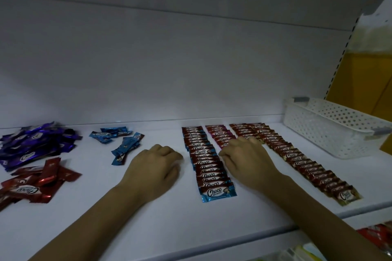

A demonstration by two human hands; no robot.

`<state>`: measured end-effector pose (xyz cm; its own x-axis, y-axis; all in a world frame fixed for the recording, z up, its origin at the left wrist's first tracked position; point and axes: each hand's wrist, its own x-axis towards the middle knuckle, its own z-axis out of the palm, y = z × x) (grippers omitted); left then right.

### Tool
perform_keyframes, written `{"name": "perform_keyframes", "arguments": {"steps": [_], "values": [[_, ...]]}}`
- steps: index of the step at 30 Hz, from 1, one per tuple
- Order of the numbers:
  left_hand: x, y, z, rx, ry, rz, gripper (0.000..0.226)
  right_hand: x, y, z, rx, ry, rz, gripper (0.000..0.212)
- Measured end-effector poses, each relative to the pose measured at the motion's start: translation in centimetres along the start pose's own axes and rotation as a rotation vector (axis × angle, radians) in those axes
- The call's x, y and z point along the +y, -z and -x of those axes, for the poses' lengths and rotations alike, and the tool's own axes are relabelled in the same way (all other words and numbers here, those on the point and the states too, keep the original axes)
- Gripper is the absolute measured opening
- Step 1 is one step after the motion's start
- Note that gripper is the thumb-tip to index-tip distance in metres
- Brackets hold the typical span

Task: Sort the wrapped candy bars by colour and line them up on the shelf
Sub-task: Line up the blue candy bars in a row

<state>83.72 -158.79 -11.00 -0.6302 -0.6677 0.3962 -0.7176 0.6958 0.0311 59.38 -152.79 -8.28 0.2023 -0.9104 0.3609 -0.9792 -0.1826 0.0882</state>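
Three neat rows of Choco candy bars lie on the white shelf [161,224]: a blue-edged row [212,167], a short pink-edged row [218,133] and a long tan-edged row [307,165]. My right hand [248,161] lies over the near end of the pink row, fingers bent down, with a pink wrapper tip showing at the thumb. My left hand [154,167] rests on the shelf left of the blue-edged row, with its fingers curled under and nothing visible in it. Loose piles wait at the left: purple bars [36,144], red bars [36,182] and a few blue bars [121,142].
A white perforated plastic basket [339,129] stands at the back right of the shelf. The shelf's back wall rises just behind the rows. Below the front edge, at the bottom right, other packaged goods [377,235] show on a lower shelf.
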Motion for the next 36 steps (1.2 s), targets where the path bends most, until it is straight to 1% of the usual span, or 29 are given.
{"name": "perform_keyframes", "arguments": {"steps": [3, 5, 8, 10, 14, 16, 17, 19, 21, 22, 24, 28, 30, 33, 34, 36], "values": [[-1.8, 0.6, 0.1, 0.058, 0.216, -0.055, 0.041, -1.8, 0.7, -2.0, 0.017, 0.025, -0.188, 0.027], [-3.3, 0.7, 0.5, 0.058, 0.386, -0.058, 0.049, -3.7, 0.9, -4.2, 0.026, 0.063, -0.332, 0.023], [-4.8, 0.6, 0.8, 0.051, 0.608, -0.005, 0.064, -7.4, 0.2, -8.7, -0.046, 0.102, -0.457, 0.021], [-5.3, 0.4, 0.9, 0.082, 0.694, 0.045, 0.07, -10.1, -0.7, -11.8, -0.12, 0.087, -0.473, 0.023], [-5.9, 0.1, 0.6, 0.104, 0.759, 0.038, 0.081, -13.0, -3.5, -16.4, -0.24, -0.029, -0.413, 0.026], [-6.2, -0.3, 0.4, 0.077, 0.783, 0.046, 0.085, -13.3, -4.8, -17.5, -0.285, -0.071, -0.485, 0.019], [-6.3, -0.6, 0.3, 0.058, 0.787, 0.054, 0.083, -13.4, -5.2, -17.9, -0.281, -0.086, -0.54, 0.018], [-6.3, -1.1, 0.1, 0.014, 0.784, 0.079, 0.074, -13.6, -5.9, -18.8, -0.221, -0.108, -0.606, 0.023], [-6.3, -1.2, 0.0, -0.011, 0.778, 0.09, 0.063, -14.1, -6.5, -19.6, -0.127, -0.11, -0.63, 0.018], [-6.4, -1.2, 0.0, -0.012, 0.777, 0.089, 0.059, -14.5, -6.8, -20.1, -0.093, -0.094, -0.644, 0.015], [-6.4, -1.1, 0.0, -0.005, 0.778, 0.083, 0.054, -15.8, -7.1, -21.1, -0.084, -0.026, -0.661, 0.014], [-6.3, -1.0, 0.0, 0.033, 0.801, 0.113, 0.049, -17.4, -7.3, -22.7, -0.075, 0.054, -0.589, 0.03], [-6.3, -1.1, 0.1, 0.064, 0.813, 0.111, 0.053, -17.4, -7.2, -23.0, -0.129, 0.1, -0.502, 0.033], [-6.4, -1.1, 0.1, 0.14, 0.838, 0.103, 0.059, -17.4, -6.8, -22.8, -0.225, 0.221, -0.356, 0.025], [-6.5, -1.1, 0.1, 0.161, 0.847, 0.097, 0.061, -17.3, -6.6, -22.5, -0.229, 0.242, -0.347, 0.024], [-6.5, -1.0, 0.0, 0.192, 0.869, 0.076, 0.071, -17.0, -6.2, -22.0, -0.239, 0.254, -0.375, 0.022]]}}
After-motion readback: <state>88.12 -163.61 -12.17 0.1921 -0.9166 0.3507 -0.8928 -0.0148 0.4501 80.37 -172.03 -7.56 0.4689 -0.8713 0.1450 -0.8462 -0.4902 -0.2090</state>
